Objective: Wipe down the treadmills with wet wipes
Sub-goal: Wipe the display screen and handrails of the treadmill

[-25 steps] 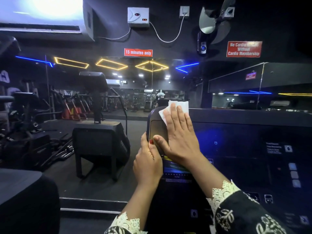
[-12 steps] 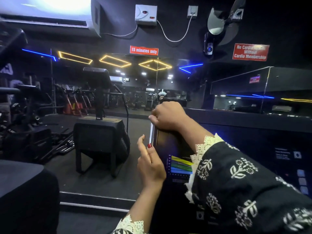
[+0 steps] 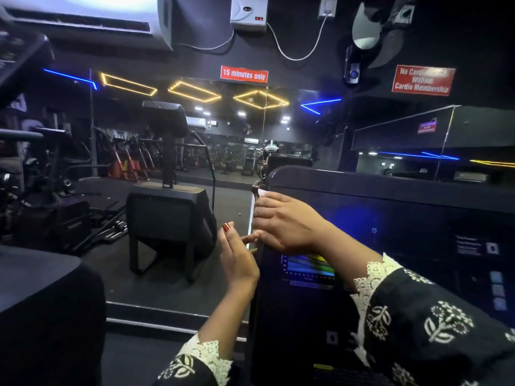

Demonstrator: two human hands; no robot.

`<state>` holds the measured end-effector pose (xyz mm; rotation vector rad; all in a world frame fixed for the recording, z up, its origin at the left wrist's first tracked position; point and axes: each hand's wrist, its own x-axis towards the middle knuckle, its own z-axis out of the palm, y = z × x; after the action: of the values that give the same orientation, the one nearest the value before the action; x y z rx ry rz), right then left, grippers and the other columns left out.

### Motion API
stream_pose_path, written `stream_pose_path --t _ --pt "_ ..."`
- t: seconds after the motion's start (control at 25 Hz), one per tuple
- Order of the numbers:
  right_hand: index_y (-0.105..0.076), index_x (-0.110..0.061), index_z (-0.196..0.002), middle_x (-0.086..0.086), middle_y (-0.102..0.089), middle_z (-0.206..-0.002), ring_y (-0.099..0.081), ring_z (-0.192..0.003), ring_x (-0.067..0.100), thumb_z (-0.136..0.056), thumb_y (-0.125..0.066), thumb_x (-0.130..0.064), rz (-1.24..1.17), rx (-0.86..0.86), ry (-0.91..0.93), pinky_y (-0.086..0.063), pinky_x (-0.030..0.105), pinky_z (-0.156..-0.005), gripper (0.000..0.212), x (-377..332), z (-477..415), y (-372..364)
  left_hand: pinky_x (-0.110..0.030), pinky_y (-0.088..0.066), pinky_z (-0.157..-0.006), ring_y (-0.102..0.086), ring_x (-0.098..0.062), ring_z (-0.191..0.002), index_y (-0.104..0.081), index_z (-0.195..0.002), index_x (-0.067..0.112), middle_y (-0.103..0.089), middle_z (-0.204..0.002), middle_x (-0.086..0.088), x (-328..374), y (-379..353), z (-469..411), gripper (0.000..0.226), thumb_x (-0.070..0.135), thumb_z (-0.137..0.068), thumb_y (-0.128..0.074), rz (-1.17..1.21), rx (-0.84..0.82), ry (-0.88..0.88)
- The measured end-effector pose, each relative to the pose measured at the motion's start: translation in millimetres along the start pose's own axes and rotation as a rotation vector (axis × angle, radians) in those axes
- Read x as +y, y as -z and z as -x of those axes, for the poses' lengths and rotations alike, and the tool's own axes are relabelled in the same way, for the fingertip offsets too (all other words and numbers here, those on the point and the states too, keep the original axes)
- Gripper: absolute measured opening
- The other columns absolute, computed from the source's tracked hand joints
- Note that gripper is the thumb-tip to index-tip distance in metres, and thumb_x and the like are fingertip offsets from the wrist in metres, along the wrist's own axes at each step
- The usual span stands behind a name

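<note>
Treadmill console [image 3: 390, 210]: glossy black plastic, smooth. Sleeve [image 3: 432, 330]: matt printed cloth w/ lace cuff.

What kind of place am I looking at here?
Most likely a gym's cardio area: a treadmill console right in front, exercise machines beyond, and a "15 minutes only" sign and a cardio membership sign on the wall.

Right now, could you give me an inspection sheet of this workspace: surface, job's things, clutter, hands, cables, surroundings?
Surface: black treadmill console, its coloured display lit.
Job's things: white wet wipe, mostly hidden under the right hand, at the console's left edge.
Clutter: nothing seen on the console.
Hands: right hand curls round the wipe on that edge; left hand open beside it, holding nothing.
Cables: white cable loops from wall box to socket.
Surroundings: red sign, air conditioner, fan, another black machine at left.
</note>
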<state>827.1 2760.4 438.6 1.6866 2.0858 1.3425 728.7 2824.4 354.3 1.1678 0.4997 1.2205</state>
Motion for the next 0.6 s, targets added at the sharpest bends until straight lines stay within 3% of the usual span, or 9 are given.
stream_pose_path --t 0.12,0.2,0.28,0.44,0.6 --pt "-0.065 -0.006 -0.112 0.014 -0.057 -0.132 -0.043 -0.133 0.031 -0.096 -0.028 -0.043 0.089 -0.027 -0.192 -0.019 0.039 -0.116 0.055 -15 6 -1 -0.043 -0.054 -0.078 -0.065 -0.030 -0.087 -0.057 -0.116 0.025 -0.068 -0.097 -0.011 5 10 -14 0.066 0.067 -0.080 -0.022 -0.093 -0.126 0.017" --pt "-0.064 -0.006 -0.117 0.014 -0.056 -0.133 -0.040 -0.136 0.030 -0.098 -0.020 -0.048 0.072 -0.038 -0.085 -0.018 0.041 -0.116 0.063 -22 17 -4 -0.050 -0.050 -0.089 -0.064 -0.030 -0.093 -0.059 -0.109 0.029 -0.068 -0.098 -0.009 18 14 -20 0.067 0.069 -0.077 -0.017 -0.194 -0.149 -0.062" --pt "-0.059 -0.009 -0.127 0.012 -0.053 -0.138 -0.038 -0.137 0.028 -0.099 -0.018 -0.047 0.029 -0.030 0.005 -0.020 0.039 -0.115 0.063 -17 28 1 -0.048 -0.047 -0.093 -0.064 -0.031 -0.097 -0.062 -0.111 0.023 -0.069 -0.098 -0.010 33 16 -25 0.072 0.065 -0.079 -0.013 -0.277 -0.162 -0.125" --pt "-0.029 -0.010 -0.149 0.010 -0.019 -0.158 -0.012 -0.147 0.026 -0.095 -0.031 -0.054 0.022 -0.041 -0.147 -0.016 0.041 -0.118 0.070 -25 49 3 -0.045 -0.046 -0.096 -0.062 -0.030 -0.103 -0.067 -0.110 0.020 -0.070 -0.101 -0.011 56 14 -33 0.070 0.060 -0.080 -0.017 -0.324 -0.242 -0.191" --pt "-0.034 -0.014 -0.148 0.008 -0.026 -0.156 -0.015 -0.147 0.024 -0.096 -0.030 -0.053 -0.042 -0.149 0.177 -0.013 0.039 -0.118 0.065 -38 68 6 -0.048 -0.045 -0.097 -0.062 -0.030 -0.103 -0.067 -0.098 0.029 -0.068 -0.108 -0.013 62 -1 -45 0.060 0.065 -0.076 -0.025 -0.340 -0.373 -0.075"
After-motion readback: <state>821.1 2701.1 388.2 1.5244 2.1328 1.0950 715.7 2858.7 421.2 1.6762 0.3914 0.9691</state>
